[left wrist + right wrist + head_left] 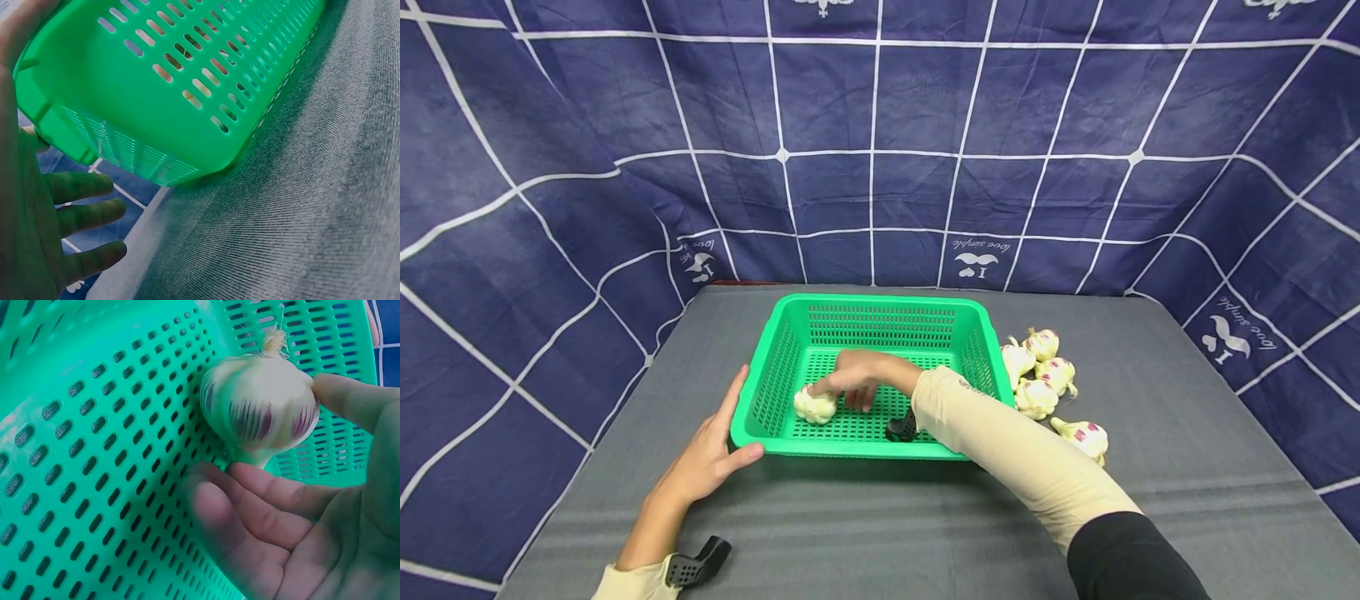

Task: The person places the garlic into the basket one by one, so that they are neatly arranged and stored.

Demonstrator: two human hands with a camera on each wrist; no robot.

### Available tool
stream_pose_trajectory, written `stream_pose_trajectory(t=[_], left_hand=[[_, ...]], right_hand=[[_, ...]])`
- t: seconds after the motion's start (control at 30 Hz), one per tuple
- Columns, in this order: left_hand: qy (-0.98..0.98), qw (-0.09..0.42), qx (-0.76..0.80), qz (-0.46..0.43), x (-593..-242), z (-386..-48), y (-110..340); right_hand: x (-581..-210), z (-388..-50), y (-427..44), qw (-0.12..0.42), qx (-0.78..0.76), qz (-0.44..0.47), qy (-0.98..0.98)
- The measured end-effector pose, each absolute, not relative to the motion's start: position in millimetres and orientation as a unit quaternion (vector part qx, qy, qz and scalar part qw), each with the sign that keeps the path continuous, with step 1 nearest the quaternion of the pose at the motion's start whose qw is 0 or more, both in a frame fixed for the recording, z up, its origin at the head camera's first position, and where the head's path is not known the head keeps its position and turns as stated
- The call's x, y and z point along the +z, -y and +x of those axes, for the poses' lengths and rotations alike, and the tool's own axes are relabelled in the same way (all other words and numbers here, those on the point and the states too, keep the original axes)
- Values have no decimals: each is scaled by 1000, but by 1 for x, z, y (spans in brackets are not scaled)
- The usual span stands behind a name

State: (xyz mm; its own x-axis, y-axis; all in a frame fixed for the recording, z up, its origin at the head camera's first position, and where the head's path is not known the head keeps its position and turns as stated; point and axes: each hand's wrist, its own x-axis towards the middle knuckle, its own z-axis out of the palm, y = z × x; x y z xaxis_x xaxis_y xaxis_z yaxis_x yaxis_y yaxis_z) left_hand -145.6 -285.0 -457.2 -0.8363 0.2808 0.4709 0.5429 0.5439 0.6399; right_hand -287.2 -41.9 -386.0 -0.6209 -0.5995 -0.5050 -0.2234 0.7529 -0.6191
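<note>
A green plastic basket with slotted walls sits on the grey cloth. My left hand rests against its near left corner, thumb on the front rim and straight fingers along the left side. In the left wrist view, three fingers stretch out straight beside the wall. Inside the basket, my right hand touches a garlic bulb with its extended index finger. The right wrist view shows the purple-streaked garlic bulb on the slotted floor, while the thumb and other fingers bend loosely below it, apart from it.
Several more garlic bulbs cluster just right of the basket, and one bulb lies nearer, beside my right sleeve. Grey cloth covers the table. A dark blue checked curtain hangs behind and on both sides.
</note>
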Motion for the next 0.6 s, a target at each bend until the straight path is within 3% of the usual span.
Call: stream_pose_trajectory(t=[0.37,0.6], left_hand=[[859,159,-420,-244,-459,-145,285],[863,157,-416,-239,-458,-146,285]], right_hand=[[-392,-285,44,406,-298,-245,-829],[-393,-288,45,388,-314,-249,-830]])
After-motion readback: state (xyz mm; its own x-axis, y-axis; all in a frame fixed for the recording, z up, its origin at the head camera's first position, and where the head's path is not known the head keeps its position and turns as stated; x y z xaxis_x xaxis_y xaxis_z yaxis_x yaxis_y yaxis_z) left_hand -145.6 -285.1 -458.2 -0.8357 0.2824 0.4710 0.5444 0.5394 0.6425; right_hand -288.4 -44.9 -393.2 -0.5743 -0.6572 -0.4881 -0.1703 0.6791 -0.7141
